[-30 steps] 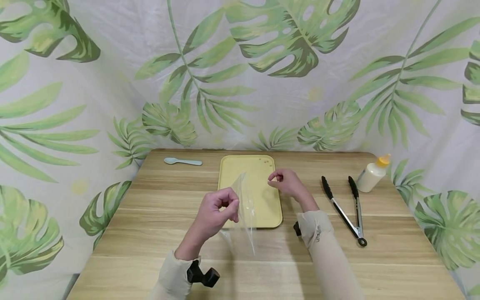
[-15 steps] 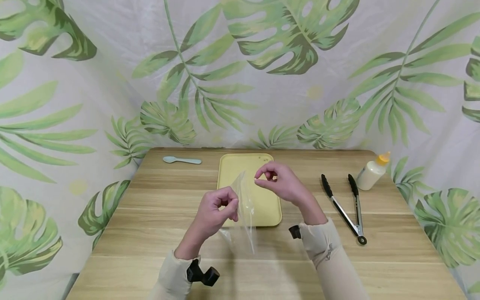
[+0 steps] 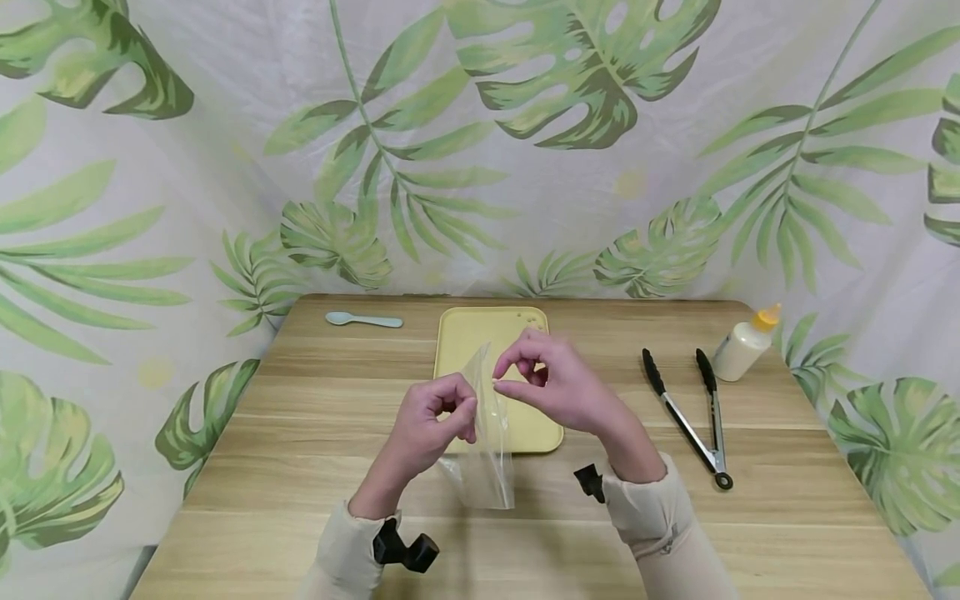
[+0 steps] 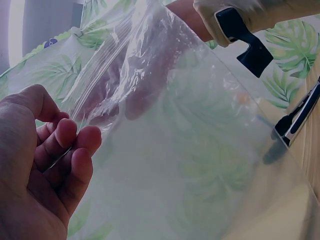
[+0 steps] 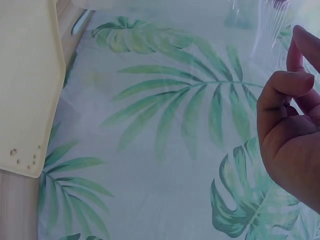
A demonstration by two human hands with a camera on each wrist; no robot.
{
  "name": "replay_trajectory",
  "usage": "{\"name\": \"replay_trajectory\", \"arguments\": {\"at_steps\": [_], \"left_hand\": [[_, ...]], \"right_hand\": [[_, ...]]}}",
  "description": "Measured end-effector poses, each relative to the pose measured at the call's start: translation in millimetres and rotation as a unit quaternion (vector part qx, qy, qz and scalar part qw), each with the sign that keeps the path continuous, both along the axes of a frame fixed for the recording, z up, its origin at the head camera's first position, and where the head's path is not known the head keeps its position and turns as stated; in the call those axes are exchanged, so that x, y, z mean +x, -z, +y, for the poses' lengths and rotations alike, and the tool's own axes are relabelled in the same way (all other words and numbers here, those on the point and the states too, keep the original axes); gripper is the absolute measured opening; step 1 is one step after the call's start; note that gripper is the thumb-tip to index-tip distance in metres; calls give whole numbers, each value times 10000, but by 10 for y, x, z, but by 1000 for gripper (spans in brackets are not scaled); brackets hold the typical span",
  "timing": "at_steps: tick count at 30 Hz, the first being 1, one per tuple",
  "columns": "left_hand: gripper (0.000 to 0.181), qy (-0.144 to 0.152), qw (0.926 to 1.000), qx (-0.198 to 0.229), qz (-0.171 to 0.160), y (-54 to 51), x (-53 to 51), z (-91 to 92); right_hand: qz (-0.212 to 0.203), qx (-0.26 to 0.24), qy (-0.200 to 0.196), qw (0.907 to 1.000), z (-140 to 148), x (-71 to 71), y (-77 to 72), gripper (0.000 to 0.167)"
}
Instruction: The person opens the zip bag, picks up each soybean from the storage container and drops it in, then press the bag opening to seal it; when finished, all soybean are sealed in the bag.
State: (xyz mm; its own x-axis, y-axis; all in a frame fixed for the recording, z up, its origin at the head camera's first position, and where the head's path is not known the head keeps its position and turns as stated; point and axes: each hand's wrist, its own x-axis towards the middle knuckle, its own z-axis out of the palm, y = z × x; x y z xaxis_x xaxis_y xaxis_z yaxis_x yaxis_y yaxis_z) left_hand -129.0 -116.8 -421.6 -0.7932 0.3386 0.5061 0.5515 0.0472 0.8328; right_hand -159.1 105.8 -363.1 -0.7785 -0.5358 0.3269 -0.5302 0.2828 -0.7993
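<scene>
A clear plastic zip bag point(image 3: 491, 467) hangs over the front part of a yellow tray point(image 3: 457, 333). My left hand point(image 3: 435, 421) pinches its edge between thumb and fingers; ridged lines run along the bag's top in the left wrist view. My right hand point(image 3: 551, 379) is at the bag's right side, thumb and forefinger together at its upper part. A tiny pale thing point(image 3: 494, 382) shows at those fingertips, too small to identify. From the left wrist view, the right hand point(image 4: 145, 90) appears blurred behind the bag's film.
Black-tipped tongs point(image 3: 684, 421) lie spread on the right of the wooden table point(image 3: 300, 500). Behind them stands a squeeze bottle point(image 3: 742, 350) with an orange cap. A light blue spoon point(image 3: 365, 319) lies at the back left. Several small marks dot the tray's far right corner.
My right hand has moved left and nearer, from the tray's right edge to the bag, with the tiny pale thing at its fingertips. The left hand keeps its place, holding the zip bag.
</scene>
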Motion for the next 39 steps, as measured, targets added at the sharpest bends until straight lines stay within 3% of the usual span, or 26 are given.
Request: {"name": "replay_trajectory", "arguments": {"at_steps": [9, 20, 39], "left_hand": [[19, -31, 10000, -41, 26, -6, 5, 0], [18, -4, 10000, 17, 96, -18, -2, 4], [19, -1, 9999, 31, 168, -23, -14, 0]], "right_hand": [[256, 337, -101, 9991, -64, 96, 27, 12], [508, 981, 109, 9938, -156, 148, 55, 10], [518, 787, 76, 9955, -136, 141, 54, 10]]}}
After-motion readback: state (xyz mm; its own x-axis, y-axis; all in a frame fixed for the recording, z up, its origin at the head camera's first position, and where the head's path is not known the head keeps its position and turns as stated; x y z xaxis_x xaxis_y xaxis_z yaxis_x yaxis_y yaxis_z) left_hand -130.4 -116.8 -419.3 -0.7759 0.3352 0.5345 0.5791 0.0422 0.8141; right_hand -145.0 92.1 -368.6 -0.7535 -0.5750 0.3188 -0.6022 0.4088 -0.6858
